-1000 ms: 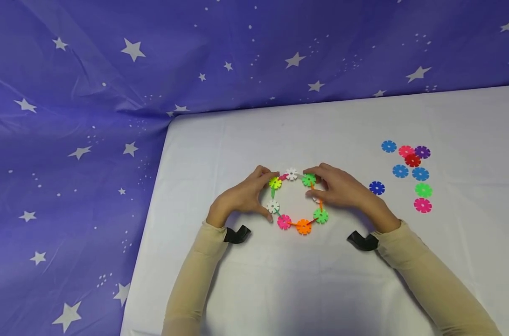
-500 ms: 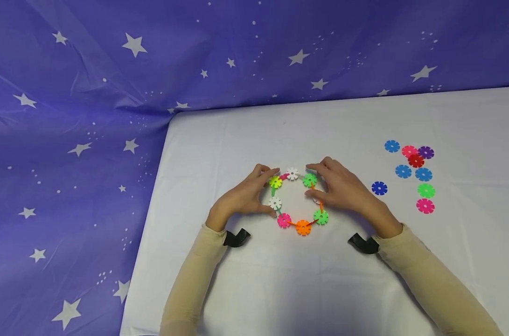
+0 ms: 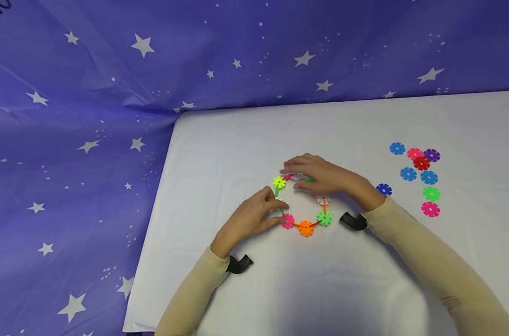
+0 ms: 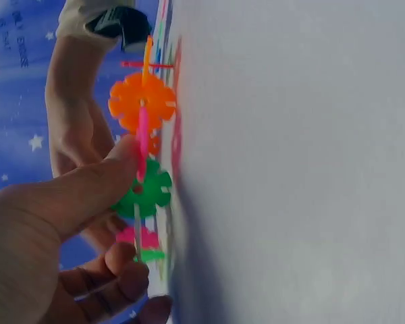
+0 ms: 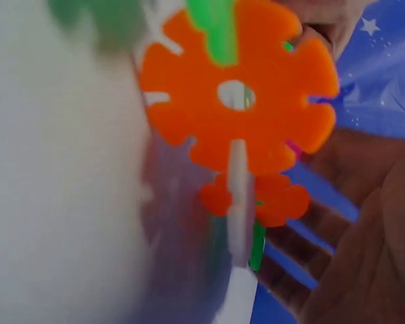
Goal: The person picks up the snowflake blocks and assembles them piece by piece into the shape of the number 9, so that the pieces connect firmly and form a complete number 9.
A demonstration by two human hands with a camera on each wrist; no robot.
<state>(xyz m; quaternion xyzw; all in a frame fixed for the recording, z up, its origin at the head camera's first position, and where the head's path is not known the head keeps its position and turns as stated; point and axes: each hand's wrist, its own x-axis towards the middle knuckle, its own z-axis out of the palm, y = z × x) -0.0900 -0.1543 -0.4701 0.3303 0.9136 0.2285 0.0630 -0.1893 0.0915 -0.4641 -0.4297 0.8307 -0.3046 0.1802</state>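
Note:
A ring of linked, notched plastic snowflake discs (image 3: 306, 228) lies on the white-covered table. Flat discs alternate with ones standing on edge. At its left side, my left hand (image 3: 254, 214) holds the ring with bent fingers, the thumb at a pink disc (image 3: 287, 221). The left wrist view shows that thumb beside an upright pink disc and a green one (image 4: 152, 192). My right hand (image 3: 323, 173) reaches over the ring's far side, fingers extended, covering much of a white and a green disc. In the right wrist view, its fingers (image 5: 337, 229) lie behind orange discs (image 5: 270, 101).
Several loose discs lie right of the ring, among them a dark blue one (image 3: 384, 189), a green one (image 3: 431, 193) and a red one (image 3: 421, 163) overlapping its neighbours. A purple star-patterned cloth (image 3: 237, 88) hangs behind the table (image 3: 237, 140) and at its left.
My left hand has moved nearer along the ring's left side, from the yellow disc toward the pink one. My right hand has shifted left over the far side, uncovering the white disc at the right.

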